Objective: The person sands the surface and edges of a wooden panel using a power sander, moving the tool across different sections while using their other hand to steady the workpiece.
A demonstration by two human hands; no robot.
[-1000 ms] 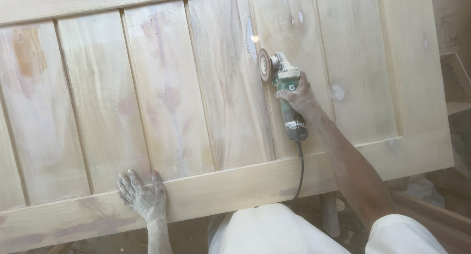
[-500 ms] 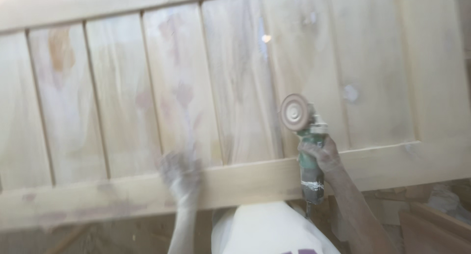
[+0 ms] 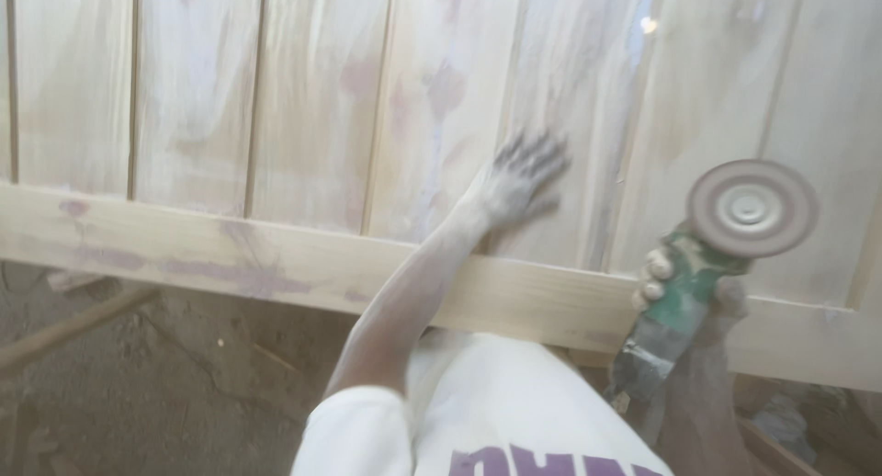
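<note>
My grinder (image 3: pixel 700 283) sits at the right of the frame, its disc (image 3: pixel 751 208) now lifted off the door (image 3: pixel 303 118) and facing me. My right hand (image 3: pixel 684 288) grips its green body. My left hand (image 3: pixel 516 177), a second ago on the bottom rail (image 3: pixel 230 255), now lies flat with fingers spread on the centre boards, feeling the sanded surface.

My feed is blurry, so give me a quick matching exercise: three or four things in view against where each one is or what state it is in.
Things:
1. left hand
2. right hand
3. sanding disc
4. bottom rail

Places or states:
a. round, facing up toward the camera, off the wood
b. spread flat on the wooden slats
c. runs crosswise under the slats
d. wrapped around the green angle grinder

Pairs: 1-b, 2-d, 3-a, 4-c
</note>
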